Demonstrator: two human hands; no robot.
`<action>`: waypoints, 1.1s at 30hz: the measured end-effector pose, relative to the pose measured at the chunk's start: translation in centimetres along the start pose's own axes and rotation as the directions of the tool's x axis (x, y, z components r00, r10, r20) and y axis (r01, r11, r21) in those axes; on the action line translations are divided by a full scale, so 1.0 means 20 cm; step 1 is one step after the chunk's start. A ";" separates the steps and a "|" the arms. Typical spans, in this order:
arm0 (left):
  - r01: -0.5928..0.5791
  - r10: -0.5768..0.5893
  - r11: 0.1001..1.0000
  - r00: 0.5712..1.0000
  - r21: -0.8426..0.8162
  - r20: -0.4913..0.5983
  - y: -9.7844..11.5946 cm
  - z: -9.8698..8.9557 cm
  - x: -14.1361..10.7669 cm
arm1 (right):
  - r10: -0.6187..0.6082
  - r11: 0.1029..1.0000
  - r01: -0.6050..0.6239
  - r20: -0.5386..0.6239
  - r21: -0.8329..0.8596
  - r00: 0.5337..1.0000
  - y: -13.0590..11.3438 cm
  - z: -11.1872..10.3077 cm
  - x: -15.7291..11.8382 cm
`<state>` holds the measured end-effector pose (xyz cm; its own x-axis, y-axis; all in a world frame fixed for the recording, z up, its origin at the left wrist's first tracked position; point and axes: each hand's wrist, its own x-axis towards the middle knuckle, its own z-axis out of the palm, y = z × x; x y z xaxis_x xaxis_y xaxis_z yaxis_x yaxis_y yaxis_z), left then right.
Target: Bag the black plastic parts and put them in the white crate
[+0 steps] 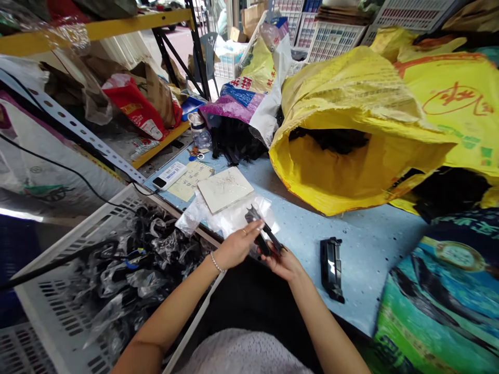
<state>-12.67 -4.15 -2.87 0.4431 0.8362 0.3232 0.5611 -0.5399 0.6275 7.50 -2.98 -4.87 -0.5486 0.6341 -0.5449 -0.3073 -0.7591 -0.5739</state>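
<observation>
Left hand (237, 245): lying palm-down, fingers pressed together, their tips resting on the black plastic part (264, 232)
Right hand (281, 264): curling up beneath the part, gripping its lower end
Held part: sitting between both hands, over the near edge of the bench (362, 244)
Bench, near right: a second black plastic part (332, 269) is lying well apart from the hands
Bench, centre: a clear plastic bag (230, 219) is lying just beyond the fingers
Bench, left edge: a white plastic crate (50, 291) is standing alongside, holding bagged black parts
Bench, far edge: a yellow woven sack (351, 161) is slumping open
</observation>
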 end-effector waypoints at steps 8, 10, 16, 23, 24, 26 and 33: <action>0.022 -0.027 0.999 0.994 -0.045 -0.109 0.04 -0.05 -0.07 | -0.033 0.987 0.003 0.183 0.162 0.983 0.10 0.02 -0.03; -0.051 0.049 0.999 0.995 -0.017 -0.082 0.06 -0.02 -0.09 | -0.058 0.983 0.020 0.202 0.183 0.978 0.11 0.01 -0.01; -0.088 0.090 0.996 0.993 -0.034 0.079 0.21 0.02 -0.12 | -0.521 0.722 0.401 -0.061 -0.564 0.851 0.10 0.14 -0.04; 0.345 -0.325 0.939 0.872 0.012 0.367 0.18 -0.43 -0.62 | -0.441 0.344 0.306 0.135 -0.888 0.887 -0.06 -0.06 -0.43; 0.467 -0.463 0.881 0.814 0.078 0.351 0.07 -0.51 -0.74 | -0.570 0.193 0.230 0.081 -0.954 0.818 -0.11 -0.15 -0.48; 0.695 -0.738 0.675 0.633 0.248 0.234 -0.20 -0.68 -0.97 | -0.716 -0.125 0.015 0.101 -0.992 0.691 -0.23 -0.32 -0.55; 0.886 -0.973 0.104 0.185 0.452 -0.141 -0.73 -1.06 -1.20 | -0.428 -0.730 -0.067 0.378 -0.680 0.821 -0.49 -0.67 -0.50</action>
<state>-46.28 -14.25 -4.86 -0.5619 0.6936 -0.4508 0.7665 0.6414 0.0314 26.37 0.14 -1.97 -0.6131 0.7895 0.0292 0.7899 0.6120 0.0392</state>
